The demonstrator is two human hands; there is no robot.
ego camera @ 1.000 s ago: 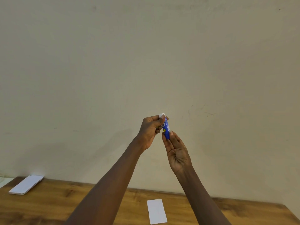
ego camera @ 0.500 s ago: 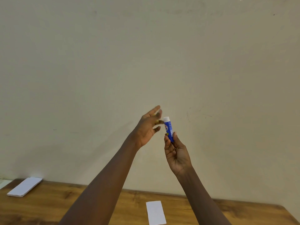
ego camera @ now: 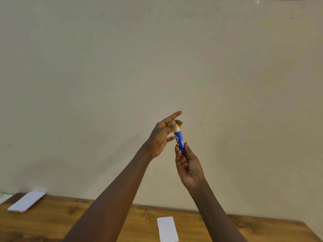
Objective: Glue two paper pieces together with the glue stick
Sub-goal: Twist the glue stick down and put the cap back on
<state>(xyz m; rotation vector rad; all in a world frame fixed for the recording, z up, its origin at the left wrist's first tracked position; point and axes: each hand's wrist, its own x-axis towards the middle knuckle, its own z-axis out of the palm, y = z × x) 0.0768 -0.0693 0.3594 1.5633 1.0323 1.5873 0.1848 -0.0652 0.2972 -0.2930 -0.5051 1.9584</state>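
Observation:
I hold a blue glue stick [ego camera: 180, 139] upright in front of the wall, well above the table. My right hand [ego camera: 188, 167] grips its lower end with the fingertips. My left hand [ego camera: 161, 136] is at its upper end, thumb pinching a yellow cap [ego camera: 176, 126] against the fingers, index finger stretched out. The cap sits at the stick's white top; I cannot tell whether it is seated on it. A white paper piece [ego camera: 167, 228] lies flat on the wooden table [ego camera: 52, 222] below my arms.
A stack of white paper [ego camera: 27, 201] lies at the table's far left corner. The plain wall [ego camera: 157, 58] stands right behind the table's far edge. The table's right corner shows at the lower right.
Half a second ago my left hand was spread apart beside the bare white top. It has now come back onto the top with the yellow cap. The right hand has kept its hold.

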